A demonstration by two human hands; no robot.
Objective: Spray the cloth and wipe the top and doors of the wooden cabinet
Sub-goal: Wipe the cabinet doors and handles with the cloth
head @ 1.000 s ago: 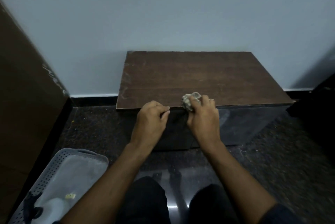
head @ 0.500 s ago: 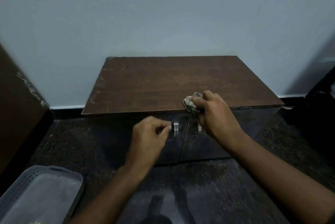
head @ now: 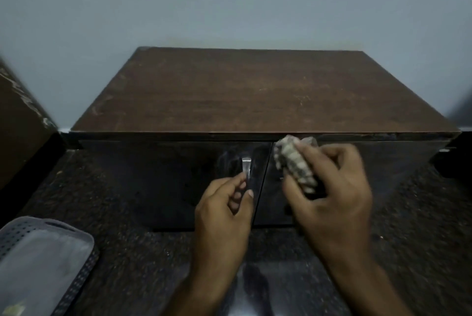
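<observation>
A low wooden cabinet (head: pixel 255 96) stands against the wall, its brown top bare and its two dark doors closed. My left hand (head: pixel 224 211) is in front of the left door (head: pixel 166 177), its fingers curled round the lower end of the metal handle (head: pixel 246 166). My right hand (head: pixel 329 188) grips a crumpled pale cloth (head: pixel 293 162) and holds it against the top of the right door (head: pixel 398 162), just right of the gap between the doors. The right door's handle is hidden behind the cloth and hand.
A grey perforated plastic basket (head: pixel 76 274) sits on the dark speckled floor at the lower left. A brown wooden panel (head: pixel 18 136) stands at the left edge. A dark object (head: pixel 457 159) is at the right of the cabinet.
The view has dropped lower, showing the doors' fronts. My right hand carried the cloth from the top's front edge down onto the right door. My left hand moved down to the left door handle.
</observation>
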